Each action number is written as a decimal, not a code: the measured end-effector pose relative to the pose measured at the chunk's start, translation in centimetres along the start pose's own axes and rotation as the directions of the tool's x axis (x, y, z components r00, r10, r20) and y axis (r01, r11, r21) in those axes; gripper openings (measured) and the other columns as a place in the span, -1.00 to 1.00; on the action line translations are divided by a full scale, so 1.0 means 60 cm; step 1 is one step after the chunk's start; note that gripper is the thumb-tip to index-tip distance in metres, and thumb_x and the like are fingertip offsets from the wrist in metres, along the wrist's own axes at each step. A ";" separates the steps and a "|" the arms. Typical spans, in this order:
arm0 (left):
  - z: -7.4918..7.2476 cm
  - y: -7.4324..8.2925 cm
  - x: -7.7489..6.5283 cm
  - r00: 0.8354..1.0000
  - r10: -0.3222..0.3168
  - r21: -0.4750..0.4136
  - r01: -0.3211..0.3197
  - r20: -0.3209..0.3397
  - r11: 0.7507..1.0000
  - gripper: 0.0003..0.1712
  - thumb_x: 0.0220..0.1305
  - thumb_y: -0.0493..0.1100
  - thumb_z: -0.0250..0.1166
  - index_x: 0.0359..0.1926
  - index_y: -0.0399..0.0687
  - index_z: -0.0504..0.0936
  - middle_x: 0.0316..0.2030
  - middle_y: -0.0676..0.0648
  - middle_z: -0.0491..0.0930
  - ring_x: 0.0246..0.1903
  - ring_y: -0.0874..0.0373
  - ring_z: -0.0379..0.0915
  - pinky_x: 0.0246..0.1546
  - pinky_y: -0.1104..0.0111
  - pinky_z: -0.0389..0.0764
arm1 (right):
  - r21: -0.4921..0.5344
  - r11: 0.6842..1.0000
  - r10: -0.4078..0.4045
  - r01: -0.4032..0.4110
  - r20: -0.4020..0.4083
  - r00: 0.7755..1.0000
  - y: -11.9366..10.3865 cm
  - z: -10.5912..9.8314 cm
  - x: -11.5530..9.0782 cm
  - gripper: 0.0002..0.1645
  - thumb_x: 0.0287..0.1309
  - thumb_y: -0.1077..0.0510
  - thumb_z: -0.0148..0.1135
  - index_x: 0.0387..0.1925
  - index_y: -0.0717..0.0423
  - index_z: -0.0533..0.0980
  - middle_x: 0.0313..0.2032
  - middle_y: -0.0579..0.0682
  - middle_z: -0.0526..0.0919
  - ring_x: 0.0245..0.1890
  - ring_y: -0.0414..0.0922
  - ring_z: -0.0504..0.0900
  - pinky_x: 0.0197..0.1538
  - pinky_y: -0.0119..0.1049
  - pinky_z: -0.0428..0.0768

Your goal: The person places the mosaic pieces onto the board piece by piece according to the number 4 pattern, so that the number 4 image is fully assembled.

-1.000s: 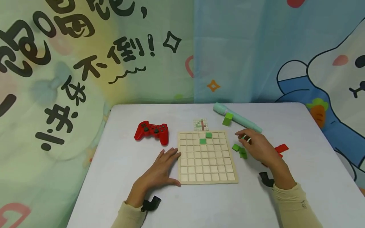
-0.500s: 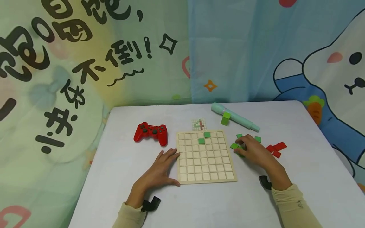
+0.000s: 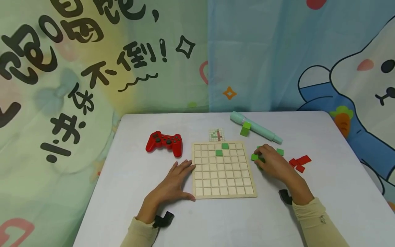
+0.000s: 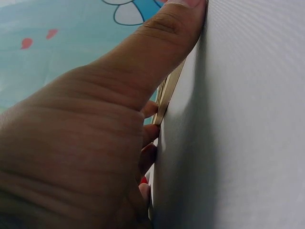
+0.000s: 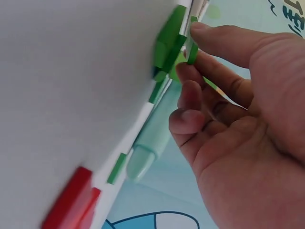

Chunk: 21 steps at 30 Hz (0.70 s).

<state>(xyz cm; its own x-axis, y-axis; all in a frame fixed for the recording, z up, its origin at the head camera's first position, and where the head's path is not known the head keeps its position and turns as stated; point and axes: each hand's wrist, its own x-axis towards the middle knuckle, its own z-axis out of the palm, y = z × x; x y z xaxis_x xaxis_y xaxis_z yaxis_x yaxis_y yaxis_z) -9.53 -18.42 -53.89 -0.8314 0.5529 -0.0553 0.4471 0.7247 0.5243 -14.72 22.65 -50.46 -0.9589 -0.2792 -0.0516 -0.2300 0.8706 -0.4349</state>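
Green tile: our R hand pinches it btwn thumb & finger, just right of the grid board, so R's nearer; our L hand, fingers spread, touches board's left edge.

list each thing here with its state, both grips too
Wooden board, flat, two cells filled
Left grip, fingers spread, touching the board's edge
Right grip, pinching a green tile
Two placed green tiles, in separate cells
Other green tiles, loose, partly hidden
Red tiles, bunched together
Teal tube, lying on its side
Green block, near tube, contact unclear
Controller, buttons up
Pattern card, face up
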 end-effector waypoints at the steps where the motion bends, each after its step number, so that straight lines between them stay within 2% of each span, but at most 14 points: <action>1: 0.000 0.000 0.000 1.000 0.001 -0.002 -0.001 0.002 1.000 0.37 -0.09 0.24 0.73 0.66 0.04 0.22 0.67 -0.07 0.16 0.71 -0.01 -0.02 0.79 -0.02 -0.13 | 0.000 1.000 -0.009 0.009 -0.004 1.000 -0.003 -0.002 -0.001 -0.63 0.39 0.20 0.38 0.13 0.29 0.57 0.06 0.22 0.62 0.14 0.18 0.62 0.21 0.18 0.70; 6: 0.000 0.000 0.001 1.000 -0.002 -0.002 0.002 0.005 1.000 0.36 -0.08 0.25 0.73 0.66 0.05 0.22 0.68 -0.06 0.15 0.71 -0.01 -0.02 0.79 -0.02 -0.13 | 0.030 0.997 -0.069 0.069 -0.010 0.998 -0.035 -0.016 0.004 -0.62 0.38 0.24 0.36 0.16 0.28 0.56 0.10 0.20 0.63 0.18 0.17 0.62 0.25 0.18 0.69; 11: -0.002 -0.002 -0.002 1.000 0.006 0.012 -0.006 -0.007 1.000 0.38 -0.09 0.26 0.73 0.66 0.02 0.21 0.68 -0.07 0.15 0.71 -0.02 -0.02 0.79 -0.03 -0.11 | 0.054 0.988 -0.145 0.143 0.041 0.989 -0.087 -0.019 0.026 -0.69 0.38 0.26 0.36 0.11 0.21 0.59 0.11 0.14 0.64 0.19 0.10 0.64 0.26 0.13 0.69; 15: -0.002 -0.004 -0.002 1.000 0.015 0.014 -0.015 -0.008 1.000 0.38 -0.08 0.26 0.72 0.66 0.00 0.20 0.68 -0.09 0.15 0.71 -0.03 -0.02 0.79 -0.03 -0.12 | 0.067 0.972 -0.232 0.227 0.096 0.968 -0.125 -0.013 0.051 -0.74 0.40 0.26 0.35 0.07 0.20 0.61 0.11 0.12 0.63 0.19 0.09 0.65 0.21 0.06 0.72; 21: -0.001 -0.003 0.000 1.000 0.007 0.002 -0.007 0.002 1.000 0.36 -0.06 0.25 0.72 0.67 0.02 0.20 0.68 -0.07 0.15 0.71 -0.01 -0.02 0.79 -0.01 -0.13 | 0.088 0.942 -0.335 0.324 0.162 0.928 -0.162 0.014 0.082 -0.75 0.41 0.27 0.35 0.06 0.22 0.61 0.07 0.12 0.60 0.04 0.04 0.68 0.04 -0.09 0.73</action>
<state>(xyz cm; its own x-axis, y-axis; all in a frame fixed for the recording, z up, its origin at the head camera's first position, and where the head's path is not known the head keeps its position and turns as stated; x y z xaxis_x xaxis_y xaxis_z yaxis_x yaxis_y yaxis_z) -9.63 -18.59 -53.94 -0.8276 0.5588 -0.0536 0.4536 0.7219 0.5227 -17.06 12.48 -47.24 -0.7862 -0.6161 -0.0478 -0.5130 0.6939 -0.5054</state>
